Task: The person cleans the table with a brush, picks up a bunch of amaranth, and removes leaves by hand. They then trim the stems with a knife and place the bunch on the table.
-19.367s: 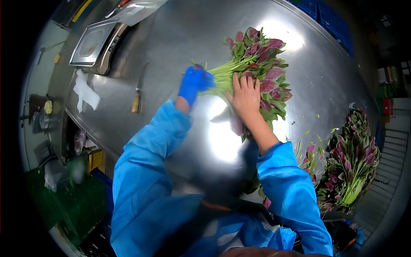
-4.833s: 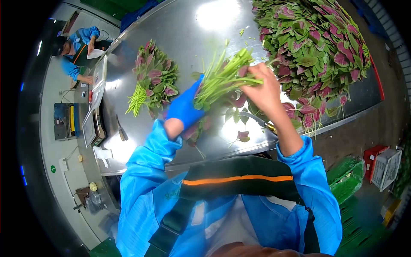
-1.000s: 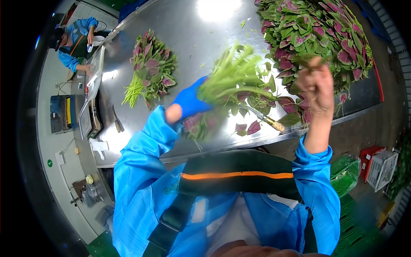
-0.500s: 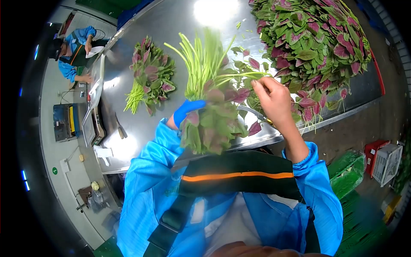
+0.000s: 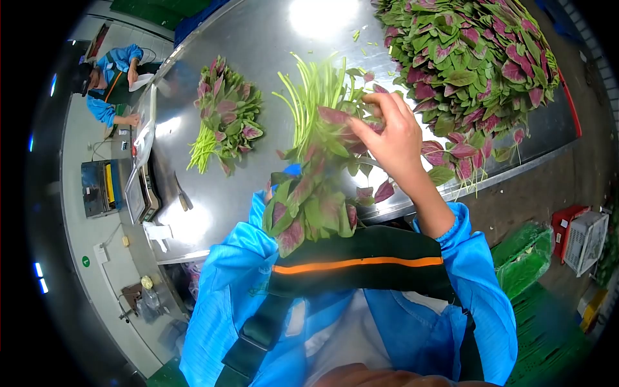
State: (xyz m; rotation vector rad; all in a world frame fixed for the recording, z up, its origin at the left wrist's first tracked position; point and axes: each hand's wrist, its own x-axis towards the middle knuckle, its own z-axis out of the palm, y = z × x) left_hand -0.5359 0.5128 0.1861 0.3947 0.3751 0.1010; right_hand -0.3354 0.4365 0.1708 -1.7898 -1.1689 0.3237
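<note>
A bunch of red-and-green leafy stems (image 5: 309,187) hangs leaves-down in front of my body, pale stems pointing up and away. My left hand (image 5: 292,169), in a blue glove, grips it and is mostly covered by the leaves. My bare right hand (image 5: 393,132) is at the bunch's right side, thumb and fingers curled around a reddish leaf at its edge. Left of them a smaller tied-looking bunch (image 5: 229,109) lies on the metal table (image 5: 284,39). Loose leaves (image 5: 383,191) lie beneath and beside my right hand.
A large leafy pile (image 5: 464,64) covers the table's right end. A knife (image 5: 181,192) and a scale (image 5: 149,193) are at the left. Beyond them a person in blue (image 5: 111,84) works at a tray. Crates (image 5: 583,242) stand on the floor at right.
My right hand has moved up and left, from the stems it pinched to the bunch's leaves. The held bunch has turned and now covers most of my left hand.
</note>
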